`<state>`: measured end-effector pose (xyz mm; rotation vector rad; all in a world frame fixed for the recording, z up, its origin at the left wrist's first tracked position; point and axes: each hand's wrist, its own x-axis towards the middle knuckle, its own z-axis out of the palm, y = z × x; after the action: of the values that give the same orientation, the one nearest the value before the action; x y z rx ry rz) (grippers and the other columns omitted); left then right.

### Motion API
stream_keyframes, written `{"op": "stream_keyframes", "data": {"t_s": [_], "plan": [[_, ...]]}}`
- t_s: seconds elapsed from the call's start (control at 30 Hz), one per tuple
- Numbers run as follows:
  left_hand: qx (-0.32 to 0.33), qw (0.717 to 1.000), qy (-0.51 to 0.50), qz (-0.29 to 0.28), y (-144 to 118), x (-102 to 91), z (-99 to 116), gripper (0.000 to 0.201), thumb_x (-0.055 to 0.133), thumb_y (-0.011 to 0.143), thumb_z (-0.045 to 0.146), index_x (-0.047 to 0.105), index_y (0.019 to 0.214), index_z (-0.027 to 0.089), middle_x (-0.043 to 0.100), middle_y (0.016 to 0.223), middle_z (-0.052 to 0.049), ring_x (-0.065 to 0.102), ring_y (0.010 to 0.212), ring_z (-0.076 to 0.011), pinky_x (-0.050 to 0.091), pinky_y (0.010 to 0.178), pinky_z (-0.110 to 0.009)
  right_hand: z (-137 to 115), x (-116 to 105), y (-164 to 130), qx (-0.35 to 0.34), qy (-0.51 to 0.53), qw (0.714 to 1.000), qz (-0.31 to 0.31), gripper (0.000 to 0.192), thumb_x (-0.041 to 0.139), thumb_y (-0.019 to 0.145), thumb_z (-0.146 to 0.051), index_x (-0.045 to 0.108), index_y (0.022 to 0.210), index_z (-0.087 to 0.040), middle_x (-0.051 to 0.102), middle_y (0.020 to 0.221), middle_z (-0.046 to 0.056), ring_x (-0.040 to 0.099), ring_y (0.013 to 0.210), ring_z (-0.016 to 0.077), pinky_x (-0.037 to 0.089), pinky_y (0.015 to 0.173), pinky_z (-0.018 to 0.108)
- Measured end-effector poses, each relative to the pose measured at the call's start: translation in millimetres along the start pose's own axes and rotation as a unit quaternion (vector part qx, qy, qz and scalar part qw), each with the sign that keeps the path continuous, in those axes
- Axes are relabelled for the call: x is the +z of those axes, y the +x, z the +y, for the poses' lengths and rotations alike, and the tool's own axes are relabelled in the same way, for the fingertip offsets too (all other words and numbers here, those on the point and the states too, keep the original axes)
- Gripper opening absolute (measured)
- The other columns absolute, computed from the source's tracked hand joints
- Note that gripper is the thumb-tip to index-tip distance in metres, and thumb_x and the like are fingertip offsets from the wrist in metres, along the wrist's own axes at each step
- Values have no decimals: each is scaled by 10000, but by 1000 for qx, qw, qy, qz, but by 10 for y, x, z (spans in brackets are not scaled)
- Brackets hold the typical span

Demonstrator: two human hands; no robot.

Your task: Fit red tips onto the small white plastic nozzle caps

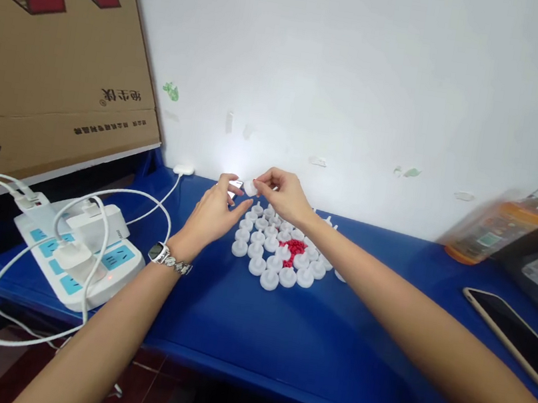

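Pinching one white cap (pixel 249 187), right hand (pixel 283 193); left hand (pixel 211 213) pinches small white piece (pixel 236 185) beside it.

We see two bare arms with no sleeves — the left wrist (pixel 160 254) wears a watch (pixel 157 251) with a dark face and a shiny silver band.

1. The little white caps (pixel 271 256) near my hands look like smooth matt plastic.
2. The blue table (pixel 279 338) has a smooth, slightly glossy top.
3. The box (pixel 52 61) is matt brown cardboard.
4. The power strip (pixel 79 254) is glossy white plastic.
5. My watch (pixel 159 252) has a shiny metal band.
6. The phone (pixel 516 339) has a glossy glass face.
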<state>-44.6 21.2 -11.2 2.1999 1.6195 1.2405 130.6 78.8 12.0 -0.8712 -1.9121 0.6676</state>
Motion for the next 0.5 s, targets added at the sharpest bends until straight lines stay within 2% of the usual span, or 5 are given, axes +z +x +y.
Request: {"op": "stream_keyframes", "data": {"t_s": [0.13, 0.27, 0.37, 0.43, 0.5], "plan": [[-25, 996, 33, -79, -2, 45, -133, 162, 533, 908, 317, 603, 982, 191, 713, 918, -68, 651, 756, -202, 484, 693, -337, 211, 109, 210, 39, -111, 992, -35, 81, 625, 788, -168, 697, 792, -133, 703, 701, 38, 628, 653, 138, 462, 662, 246], [-33, 994, 39, -100, -4, 120, -225, 149, 542, 900, 305, 606, 971, 191, 718, 868, -69, 663, 749, -212, 492, 673, -329, 366, 269, 325, 9, -212, 970, -117, 124, 614, 763, -132, 737, 776, -137, 726, 737, 49, 636, 696, 147, 446, 678, 235], [-38, 993, 45, -106, -3, 166, -271, 141, 546, 901, 306, 608, 962, 195, 722, 859, -68, 673, 764, -214, 501, 676, -322, 389, 292, 338, 8, -260, 951, -168, 118, 627, 738, -145, 740, 704, -154, 703, 667, 25, 614, 671, 146, 419, 640, 227], [-38, 992, 46, -109, -7, 191, -284, 144, 537, 907, 307, 609, 961, 195, 720, 846, -66, 675, 760, -215, 506, 672, -321, 387, 238, 342, 19, -262, 949, -174, 131, 634, 752, -188, 745, 688, -159, 686, 632, 16, 600, 651, 145, 405, 614, 228], [-37, 992, 47, -108, -15, 216, -277, 158, 518, 919, 301, 608, 983, 189, 715, 857, -72, 675, 776, -219, 514, 684, -329, 403, 150, 363, 36, -260, 954, -144, 192, 611, 801, -255, 762, 732, -157, 694, 654, 28, 602, 654, 151, 411, 616, 235]]}}
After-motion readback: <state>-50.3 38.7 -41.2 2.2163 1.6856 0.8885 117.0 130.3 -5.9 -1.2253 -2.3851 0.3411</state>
